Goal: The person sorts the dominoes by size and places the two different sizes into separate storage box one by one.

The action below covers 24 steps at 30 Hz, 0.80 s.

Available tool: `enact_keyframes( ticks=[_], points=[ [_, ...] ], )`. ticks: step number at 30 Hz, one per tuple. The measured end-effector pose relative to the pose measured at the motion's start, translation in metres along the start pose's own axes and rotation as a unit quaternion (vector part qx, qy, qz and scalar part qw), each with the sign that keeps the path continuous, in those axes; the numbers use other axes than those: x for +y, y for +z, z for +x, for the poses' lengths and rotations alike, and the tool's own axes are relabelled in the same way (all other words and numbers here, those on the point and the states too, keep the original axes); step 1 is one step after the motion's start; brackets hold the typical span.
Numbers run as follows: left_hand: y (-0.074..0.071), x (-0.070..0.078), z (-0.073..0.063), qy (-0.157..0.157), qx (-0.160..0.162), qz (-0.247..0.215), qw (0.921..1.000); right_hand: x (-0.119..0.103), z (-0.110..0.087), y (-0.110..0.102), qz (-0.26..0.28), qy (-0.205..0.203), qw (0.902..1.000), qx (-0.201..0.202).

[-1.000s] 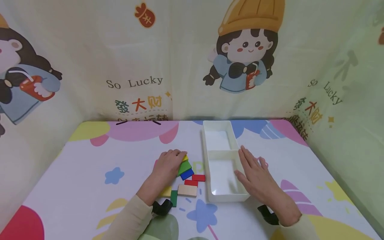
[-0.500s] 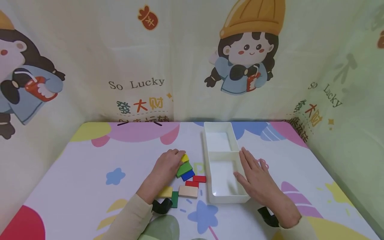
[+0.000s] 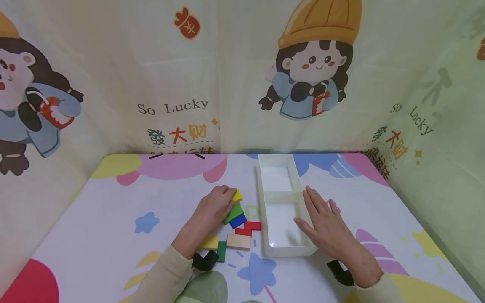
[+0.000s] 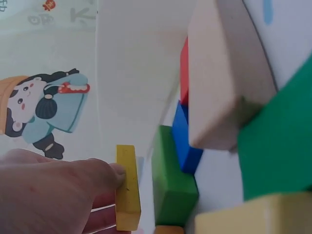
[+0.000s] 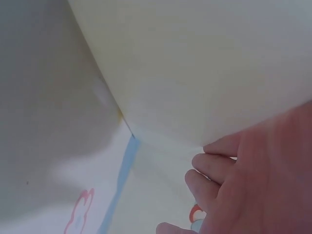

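Note:
My left hand (image 3: 212, 210) pinches a yellow block (image 4: 127, 187) between thumb and fingers, seen end-on in the left wrist view. Close beside it are a green block (image 3: 233, 214) and a blue block (image 3: 238, 221). Nearer me lie two red blocks (image 3: 252, 226), a beige block (image 3: 238, 241), a dark green block (image 3: 221, 251) and a pale yellow block (image 3: 209, 243) partly behind my wrist. My right hand (image 3: 322, 221) has straight fingers along the right side of a white two-compartment box (image 3: 262, 206); the thumb reaches over its rim.
Both compartments of the box show bare floors. An orange block (image 4: 169, 229) peeks in at the bottom of the left wrist view. The patterned table (image 3: 113, 227) meets a printed curtain (image 3: 235, 84) at its back and sides.
My left hand has shifted slightly right and away from me, and more of the yellow block shows. The right hand and the box stay nearly still; the head view has tilted a little.

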<state>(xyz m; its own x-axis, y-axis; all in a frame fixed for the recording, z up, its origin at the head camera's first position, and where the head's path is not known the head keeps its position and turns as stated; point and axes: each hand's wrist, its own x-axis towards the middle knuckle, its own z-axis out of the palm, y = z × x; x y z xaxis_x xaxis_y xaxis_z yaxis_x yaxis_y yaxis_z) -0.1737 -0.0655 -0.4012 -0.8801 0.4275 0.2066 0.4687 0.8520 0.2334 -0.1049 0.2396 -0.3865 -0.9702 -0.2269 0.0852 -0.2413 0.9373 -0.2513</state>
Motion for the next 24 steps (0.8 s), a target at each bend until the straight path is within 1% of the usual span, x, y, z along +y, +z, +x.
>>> enact_keyframes(
  ticks=[5,9,15,17,20,24],
  points=[
    [-0.007,0.007,-0.001,0.001,0.004,-0.012,0.9999,0.001,0.000,-0.001,0.003,0.003,1.0000,-0.005],
    [-0.015,0.017,-0.004,0.009,0.013,-0.010,0.9998,0.002,-0.002,0.001,0.005,-0.004,1.0000,0.002],
    [-0.030,0.035,-0.008,0.023,0.005,-0.047,0.9986,0.004,-0.003,0.006,-0.001,-0.016,0.9997,0.017],
    [-0.033,0.040,-0.010,0.036,0.006,-0.044,0.9984,0.004,-0.003,0.006,-0.005,-0.017,0.9997,0.018],
    [-0.036,0.047,-0.013,0.062,0.010,-0.034,0.9975,0.004,-0.003,0.006,-0.009,-0.016,0.9997,0.015],
    [-0.038,0.057,-0.014,0.100,0.025,-0.026,0.9943,0.004,-0.004,0.006,-0.011,-0.011,0.9998,0.015]
  ],
)
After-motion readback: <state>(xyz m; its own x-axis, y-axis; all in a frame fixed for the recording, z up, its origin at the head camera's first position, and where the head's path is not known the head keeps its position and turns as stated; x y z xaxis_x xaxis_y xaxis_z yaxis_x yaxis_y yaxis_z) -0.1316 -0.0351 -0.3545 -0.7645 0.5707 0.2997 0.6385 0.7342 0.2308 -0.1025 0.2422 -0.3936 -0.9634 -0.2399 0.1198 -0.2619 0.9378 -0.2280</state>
